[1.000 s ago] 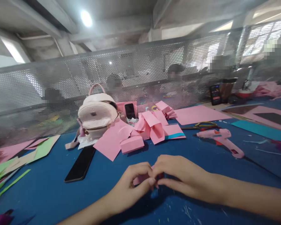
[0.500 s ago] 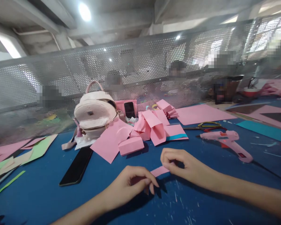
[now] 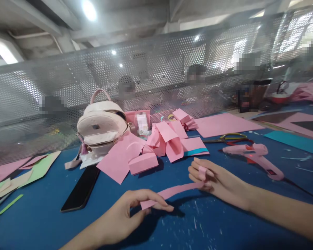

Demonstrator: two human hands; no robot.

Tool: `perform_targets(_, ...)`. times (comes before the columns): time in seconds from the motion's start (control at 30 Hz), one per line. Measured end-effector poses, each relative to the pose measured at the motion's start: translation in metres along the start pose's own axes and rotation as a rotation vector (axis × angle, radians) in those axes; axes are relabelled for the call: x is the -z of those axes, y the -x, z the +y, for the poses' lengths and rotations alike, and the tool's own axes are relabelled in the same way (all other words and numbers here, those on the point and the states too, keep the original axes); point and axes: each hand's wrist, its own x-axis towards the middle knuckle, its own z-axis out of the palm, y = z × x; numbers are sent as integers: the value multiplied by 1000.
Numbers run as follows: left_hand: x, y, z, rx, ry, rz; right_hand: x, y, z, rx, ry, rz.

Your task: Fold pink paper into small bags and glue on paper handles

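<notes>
Our right fingers (image 3: 195, 173) curled, pink strip (image 3: 181, 190) looped round one. Left fingers (image 3: 152, 197) loosely extended, strip's free end among them; whether pinched, we cannot tell. Strip spans hands above bench (image 3: 187, 229). Step, we judge: curling strip; next move calls for gentle tension. Beyond: folded paper (image 3: 143, 163); rightward, glue gun (image 3: 259, 151).

A grey perforated metal partition (image 3: 94, 83) spans the middle of the frame behind a blue tabletop (image 3: 41, 222). Above, a concrete ceiling (image 3: 135, 21) carries heavy beams; a round lamp (image 3: 89, 10) glares at upper left, and a gridded window (image 3: 297, 29) shines at upper right.
</notes>
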Motion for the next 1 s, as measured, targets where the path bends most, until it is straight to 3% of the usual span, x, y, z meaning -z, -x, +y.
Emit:
perform_targets(0.13,-2,-3,6,-38,-98,-82,2,-10,6,40,2,-66)
perform_targets(0.27,0,-9,8,-146,-325,-153,-3,-14,11,86,387,-119)
perform_targets(0.4,3,-19,10,-190,-573,-134,-8,-17,17,195,765,-185)
perform_targets(0.53,-5,-32,-5,-147,-317,-151,-5,-17,23,272,949,-120)
perform_targets(0.67,-16,-39,-39,-92,-90,-42,2,-17,25,229,1022,-89)
perform_targets(0.73,-17,-39,-50,-11,12,-57,2,-16,23,175,1037,-99)
perform_targets(0.83,-13,-37,-57,64,142,-77,-4,-16,19,109,1058,-103)
perform_targets(1.0,-7,-36,-58,21,129,-88,-6,-16,15,74,1012,-95)
